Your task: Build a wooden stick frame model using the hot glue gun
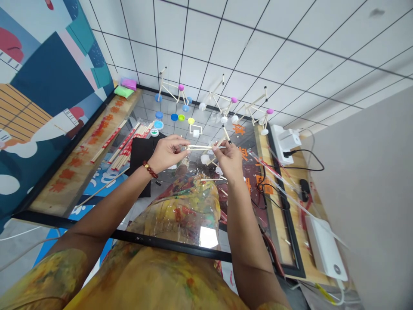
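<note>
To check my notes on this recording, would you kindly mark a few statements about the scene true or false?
1. A bead bracelet is on the left wrist. True.
2. The right hand holds scissors. False: with the left hand, it holds wooden sticks.
3. Stick frames with coloured balls lie beyond the hands. True.
4. The black sheet lies to the right of the hands. False: it lies on the left, by the left hand.

three stick bicycle models [172, 92], two hands [167, 154], one beaded bracelet [150, 169], two clay packets [129, 84].
</note>
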`<state>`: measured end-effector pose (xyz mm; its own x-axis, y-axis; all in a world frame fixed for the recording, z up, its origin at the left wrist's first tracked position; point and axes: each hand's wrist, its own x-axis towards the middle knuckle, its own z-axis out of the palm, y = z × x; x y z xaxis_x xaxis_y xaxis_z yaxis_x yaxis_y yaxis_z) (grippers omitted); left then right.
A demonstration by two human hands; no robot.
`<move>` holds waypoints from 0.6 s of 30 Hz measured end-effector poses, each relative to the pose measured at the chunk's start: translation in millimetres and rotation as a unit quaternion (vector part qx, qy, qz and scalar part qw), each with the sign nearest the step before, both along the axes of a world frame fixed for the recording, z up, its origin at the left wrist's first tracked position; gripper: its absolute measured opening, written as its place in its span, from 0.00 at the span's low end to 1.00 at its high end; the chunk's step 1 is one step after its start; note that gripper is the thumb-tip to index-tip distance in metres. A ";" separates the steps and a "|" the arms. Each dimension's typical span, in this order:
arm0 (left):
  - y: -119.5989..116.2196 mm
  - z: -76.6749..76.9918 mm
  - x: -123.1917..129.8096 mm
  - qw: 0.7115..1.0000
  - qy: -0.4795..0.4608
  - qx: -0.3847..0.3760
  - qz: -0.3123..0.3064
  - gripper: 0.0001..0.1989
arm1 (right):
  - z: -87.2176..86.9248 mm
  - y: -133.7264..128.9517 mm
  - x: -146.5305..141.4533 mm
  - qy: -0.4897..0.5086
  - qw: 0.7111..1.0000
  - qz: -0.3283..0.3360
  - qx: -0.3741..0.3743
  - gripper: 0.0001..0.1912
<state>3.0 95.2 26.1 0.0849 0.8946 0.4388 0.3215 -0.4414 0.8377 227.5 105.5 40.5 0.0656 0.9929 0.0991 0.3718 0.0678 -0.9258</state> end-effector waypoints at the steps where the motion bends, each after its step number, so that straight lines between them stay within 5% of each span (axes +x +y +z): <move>1: 0.0 0.7 -0.7 1.000 -0.007 -0.006 -0.007 0.11 | 0.1 -0.1 -0.5 0.002 1.000 0.000 -0.002 0.09; 18: 1.9 6.1 -4.7 0.996 -0.061 -0.064 -0.015 0.10 | -2.9 0.7 1.0 -0.022 0.999 0.013 0.045 0.17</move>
